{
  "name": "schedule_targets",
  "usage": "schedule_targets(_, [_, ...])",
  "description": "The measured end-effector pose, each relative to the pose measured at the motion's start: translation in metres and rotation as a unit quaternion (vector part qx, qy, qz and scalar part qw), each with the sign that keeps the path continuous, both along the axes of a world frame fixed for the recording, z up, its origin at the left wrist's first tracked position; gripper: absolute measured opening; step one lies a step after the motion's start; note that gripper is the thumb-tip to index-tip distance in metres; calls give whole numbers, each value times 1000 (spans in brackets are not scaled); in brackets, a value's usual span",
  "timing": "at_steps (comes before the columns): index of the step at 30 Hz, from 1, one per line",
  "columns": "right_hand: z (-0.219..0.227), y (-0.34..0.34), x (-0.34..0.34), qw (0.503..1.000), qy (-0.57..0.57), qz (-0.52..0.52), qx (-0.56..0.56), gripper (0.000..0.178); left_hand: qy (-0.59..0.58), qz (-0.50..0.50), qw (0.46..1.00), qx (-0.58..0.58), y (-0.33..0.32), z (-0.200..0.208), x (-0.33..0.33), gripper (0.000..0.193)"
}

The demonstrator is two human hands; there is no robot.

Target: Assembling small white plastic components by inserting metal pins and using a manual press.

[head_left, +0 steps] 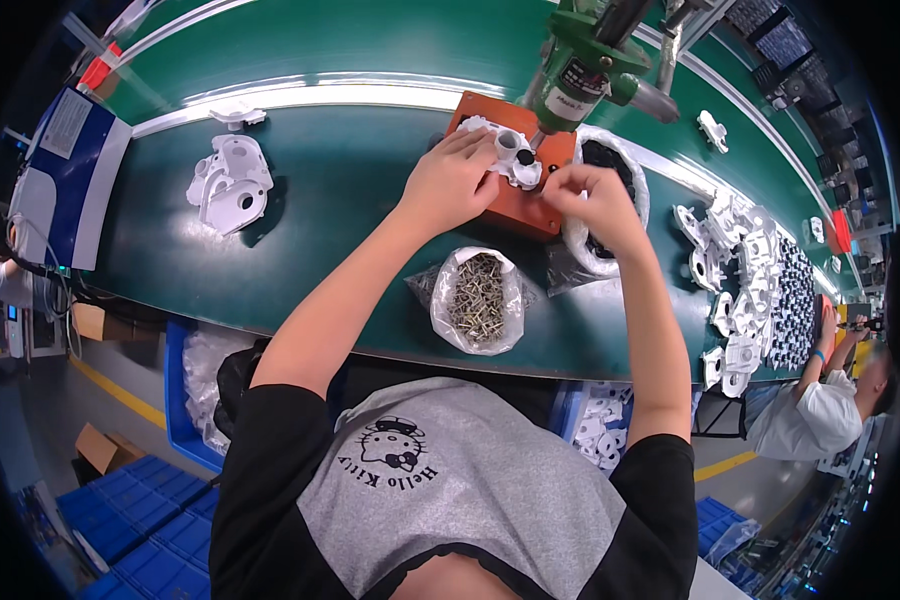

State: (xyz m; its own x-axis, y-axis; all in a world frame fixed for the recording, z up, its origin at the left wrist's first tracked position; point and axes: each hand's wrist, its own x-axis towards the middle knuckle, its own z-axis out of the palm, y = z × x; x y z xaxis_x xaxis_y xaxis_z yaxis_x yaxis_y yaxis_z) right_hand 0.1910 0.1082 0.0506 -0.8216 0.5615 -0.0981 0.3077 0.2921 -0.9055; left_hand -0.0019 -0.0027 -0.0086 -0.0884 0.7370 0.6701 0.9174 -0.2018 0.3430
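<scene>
A white plastic housing [510,150] with a round collar lies on the orange block fixture [518,205], under the tip of a green bench machine [576,80]. A small black round piece [526,157] sits in or on the housing, near that tip. My left hand [453,182] grips the housing's left side, fingers over its top and thumb at the near edge. My right hand [598,203] is just right of the housing, its thumb and fingertips pinched together. Whatever is between those fingertips is too small to make out.
Close in front stands an open bag of screws [480,300]. Right of the fixture is a white bag [638,190] holding black parts. White housings [750,265] and rows of black parts [792,305] crowd the right; stacked housings [235,185] stand left. A co-worker [815,415] is far right.
</scene>
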Motion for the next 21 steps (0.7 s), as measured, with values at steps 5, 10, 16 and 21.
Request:
schedule_targets(5, [-18, 28, -16, 996, 44, -83, 10, 16, -6, -6, 1000, 5, 0, 2, 1, 19])
schedule_targets(10, [-17, 34, -28, 997, 61, -49, -22, 14, -8, 0, 1000, 7, 0, 2, 1, 18])
schedule_targets(16, [-20, 37, -32, 996, 67, -49, -30, 12, -4, -2, 1000, 14, 1, 1, 0, 18])
schedule_targets(21, [-18, 34, -32, 996, 70, -59, -23, 12, 2, -3, 1000, 17, 1, 4, 1, 18])
